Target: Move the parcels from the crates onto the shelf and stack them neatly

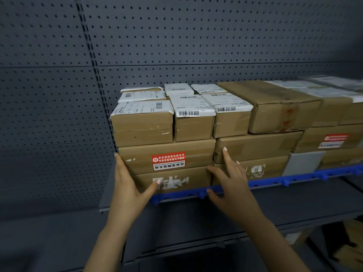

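Note:
Brown cardboard parcels stand stacked on the grey shelf [294,195] behind its blue front rail [265,182]. At the left end, a bottom parcel [186,179] with torn white label remains carries a parcel with a red sticker [169,160]. Small white-labelled boxes [143,122] sit on top. My left hand [129,183] lies flat against the left side of these two lower parcels, thumb on the bottom parcel's front. My right hand [229,179] has straight fingers, the index touching the neighbouring stack [255,148], the thumb at the bottom parcel's right front corner.
A dark pegboard wall [176,46] backs the shelf. More parcels [332,112] and a grey box [302,162] fill the shelf to the right. A lower shelf edge [196,242] runs below; brown cardboard [351,244] shows at the bottom right.

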